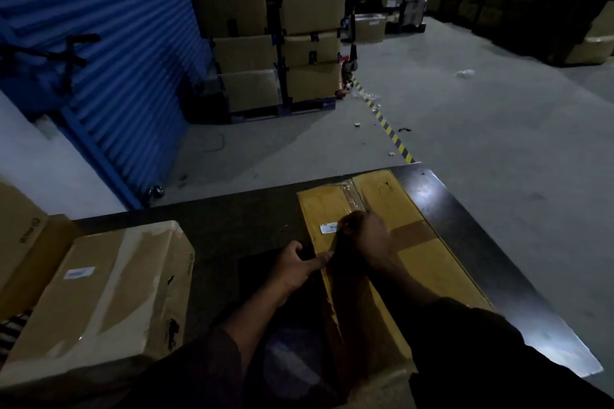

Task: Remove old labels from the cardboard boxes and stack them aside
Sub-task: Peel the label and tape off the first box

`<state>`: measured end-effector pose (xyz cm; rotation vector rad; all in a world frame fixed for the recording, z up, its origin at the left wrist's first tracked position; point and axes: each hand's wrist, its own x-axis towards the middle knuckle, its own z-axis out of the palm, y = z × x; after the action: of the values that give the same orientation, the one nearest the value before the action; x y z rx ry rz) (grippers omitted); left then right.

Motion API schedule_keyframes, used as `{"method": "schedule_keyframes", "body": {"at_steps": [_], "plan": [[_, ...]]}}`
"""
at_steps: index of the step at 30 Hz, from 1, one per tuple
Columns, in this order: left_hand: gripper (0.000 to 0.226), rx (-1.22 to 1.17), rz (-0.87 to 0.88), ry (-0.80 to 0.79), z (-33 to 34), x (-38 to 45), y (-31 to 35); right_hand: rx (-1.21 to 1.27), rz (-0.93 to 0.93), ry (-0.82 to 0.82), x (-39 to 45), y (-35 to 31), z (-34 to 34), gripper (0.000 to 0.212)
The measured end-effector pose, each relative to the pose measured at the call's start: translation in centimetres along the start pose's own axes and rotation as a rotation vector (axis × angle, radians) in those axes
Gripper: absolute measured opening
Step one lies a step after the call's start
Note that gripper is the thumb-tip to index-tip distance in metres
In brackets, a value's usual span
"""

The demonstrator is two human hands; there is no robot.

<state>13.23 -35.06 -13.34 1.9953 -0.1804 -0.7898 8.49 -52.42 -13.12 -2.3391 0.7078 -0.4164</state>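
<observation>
Right hand [367,237] pinches label [329,228]; left hand [299,264] braces box [392,262].

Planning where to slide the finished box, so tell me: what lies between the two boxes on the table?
In the head view, only dark bare table lies between the left box and the yellow box; nearer the person, the left hand and forearm cross that stretch.

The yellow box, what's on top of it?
On the yellow box sit a white label, tape strips and both hands: right hand picking at the label, left hand steadying. Hands cover some cardboard.
</observation>
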Motion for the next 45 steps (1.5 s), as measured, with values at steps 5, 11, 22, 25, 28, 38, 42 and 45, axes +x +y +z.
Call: {"method": "schedule_keyframes", "body": {"at_steps": [5, 11, 22, 25, 28, 38, 42, 45], "plan": [[0.094, 0.022, 0.013, 0.021, 0.2, 0.1, 0.0, -0.004, 0.030, -0.029, 0.3, -0.1, 0.1, 0.013], [0.094, 0.042, 0.019, 0.021, 0.0, 0.2, 0.0, -0.032, 0.126, -0.051, 0.6, -0.1, 0.2, 0.014], [0.106, -0.015, 0.013, 0.002, -0.1, 0.1, 0.1, 0.117, 0.007, -0.125, -0.3, 0.5, -1.1, 0.011], [0.107, -0.022, 0.024, 0.007, 0.0, 0.1, 0.0, 0.129, -0.043, -0.142, -0.6, 0.9, -1.2, 0.019], [0.110, -0.017, 0.022, -0.003, -0.1, 0.1, 0.0, 0.146, -0.091, -0.161, -1.0, 1.7, -1.0, 0.019], [0.107, -0.016, 0.035, 0.000, 0.0, 0.2, -0.1, 0.395, -0.057, -0.145, -2.7, 2.4, -2.0, 0.017], [0.110, -0.003, 0.036, 0.039, 0.3, 0.1, -0.1, 0.508, 0.011, -0.076, -3.1, 2.6, -2.3, 0.012], [0.109, 0.007, 0.041, 0.041, 0.3, 0.2, -0.2, 0.630, 0.063, -0.023, -3.4, 2.7, -2.7, 0.006]]}}
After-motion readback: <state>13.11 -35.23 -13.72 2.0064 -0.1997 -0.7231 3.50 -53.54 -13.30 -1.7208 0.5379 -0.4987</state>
